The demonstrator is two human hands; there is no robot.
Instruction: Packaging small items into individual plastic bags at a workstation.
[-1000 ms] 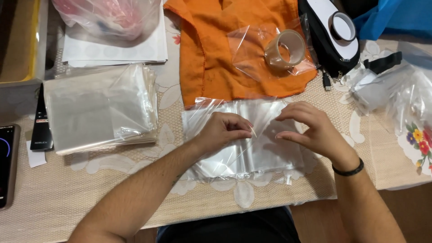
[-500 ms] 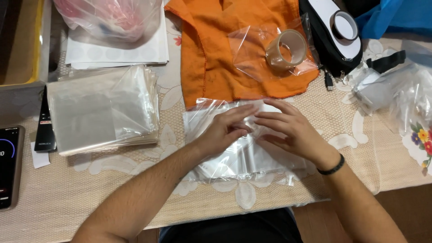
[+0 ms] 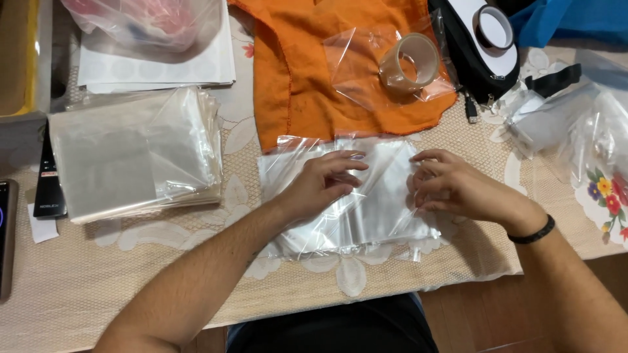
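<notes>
At the centre of the frame a flat clear plastic bag (image 3: 366,202) lies on the lace-patterned beige tablecloth (image 3: 131,261). The left hand (image 3: 324,183) presses on it with fingers spread flat, while the right hand (image 3: 448,186) pinches its right edge with curled fingertips. A stack of clear plastic bags (image 3: 131,153) sits at left; a brown tape roll (image 3: 409,62) rests on an orange cloth (image 3: 294,72) above.
</notes>
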